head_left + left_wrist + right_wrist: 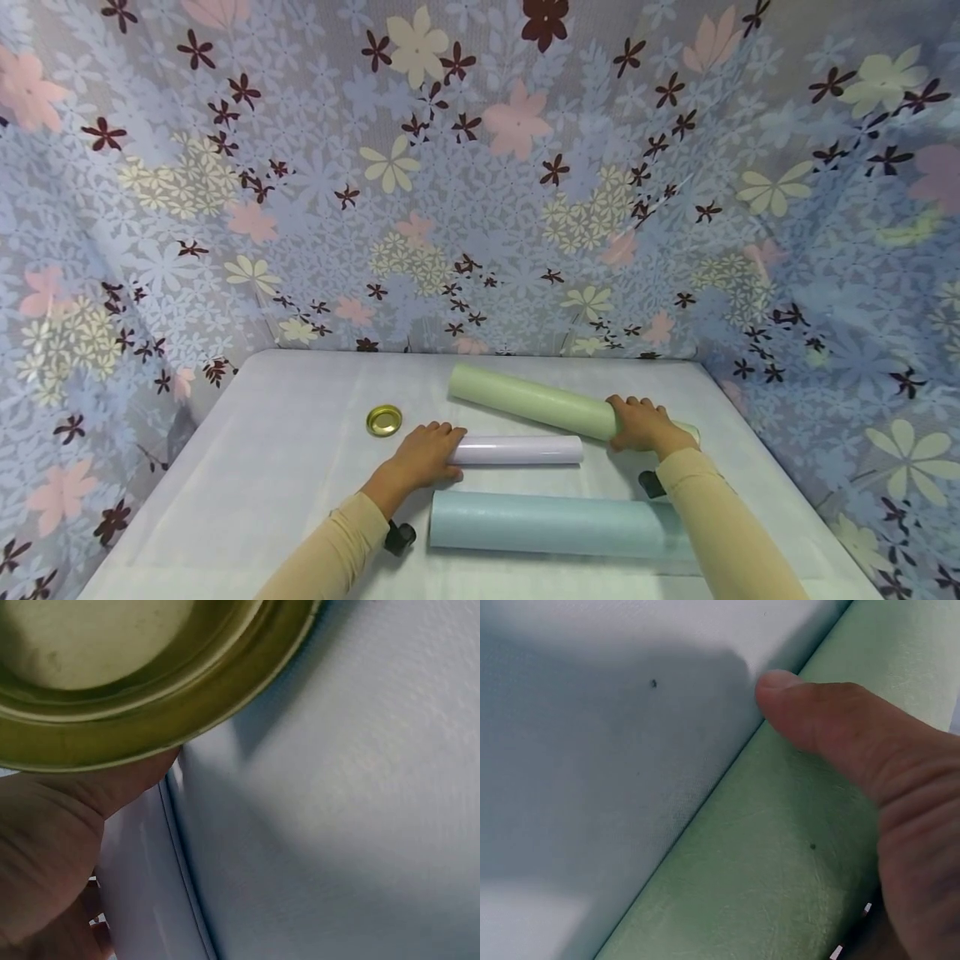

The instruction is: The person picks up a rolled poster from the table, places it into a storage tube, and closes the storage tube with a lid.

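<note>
My left hand (427, 454) grips the left end of a glossy white roll (521, 451), which lies on the table. Around the green roll (528, 402), near its right end, my right hand (643, 425) has its fingers over the far side and its thumb (825, 716) along the near edge. The green roll slants behind the white one. A shallow gold-coloured round lid (384, 421) sits left of my left hand. In the left wrist view a gold rim (150, 739) fills the upper left and covers part of the thumb.
A thicker light-blue roll (555, 523) lies in front, its right end hidden by my right sleeve. Black wrist cameras show under both wrists. The white-covered table (292, 433) is enclosed by flower-patterned curtains (480, 208) at the back and sides.
</note>
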A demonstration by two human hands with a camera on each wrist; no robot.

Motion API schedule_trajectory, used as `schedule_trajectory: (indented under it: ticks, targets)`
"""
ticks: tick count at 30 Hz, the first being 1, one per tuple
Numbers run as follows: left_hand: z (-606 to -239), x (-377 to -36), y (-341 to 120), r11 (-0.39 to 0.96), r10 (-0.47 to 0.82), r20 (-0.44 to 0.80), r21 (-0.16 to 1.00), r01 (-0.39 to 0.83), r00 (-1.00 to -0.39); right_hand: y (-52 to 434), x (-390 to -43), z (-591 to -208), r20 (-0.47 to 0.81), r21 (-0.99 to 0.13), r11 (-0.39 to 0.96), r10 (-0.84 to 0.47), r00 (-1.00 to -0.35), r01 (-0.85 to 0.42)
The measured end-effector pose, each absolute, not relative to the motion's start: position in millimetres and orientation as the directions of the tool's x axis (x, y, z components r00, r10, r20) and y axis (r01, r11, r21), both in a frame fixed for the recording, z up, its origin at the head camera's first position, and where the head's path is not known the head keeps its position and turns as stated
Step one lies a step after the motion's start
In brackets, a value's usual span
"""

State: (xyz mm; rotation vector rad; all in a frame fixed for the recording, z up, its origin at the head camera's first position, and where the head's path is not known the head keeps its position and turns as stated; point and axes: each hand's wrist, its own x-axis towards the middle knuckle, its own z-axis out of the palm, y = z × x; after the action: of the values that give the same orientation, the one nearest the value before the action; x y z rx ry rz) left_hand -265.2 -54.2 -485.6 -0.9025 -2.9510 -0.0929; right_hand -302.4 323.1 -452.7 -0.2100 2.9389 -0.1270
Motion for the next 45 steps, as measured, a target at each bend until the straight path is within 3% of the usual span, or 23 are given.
schedule_trajectory:
  ticks: [22, 45]
  targets:
    - [-485, -265, -55, 0.822, 0.559, 0.119, 0.049, 0.567, -0.82, 321, -302, -452, -0.208, -0.083, 0.988, -0.142, -0.968, -0.127]
    - [-470, -263, -66, 0.818, 0.536, 0.187, 0.126, 0.561, -0.823, 324, -305, -438, -0.12, -0.005, 0.982, -0.188, -0.975, -0.189]
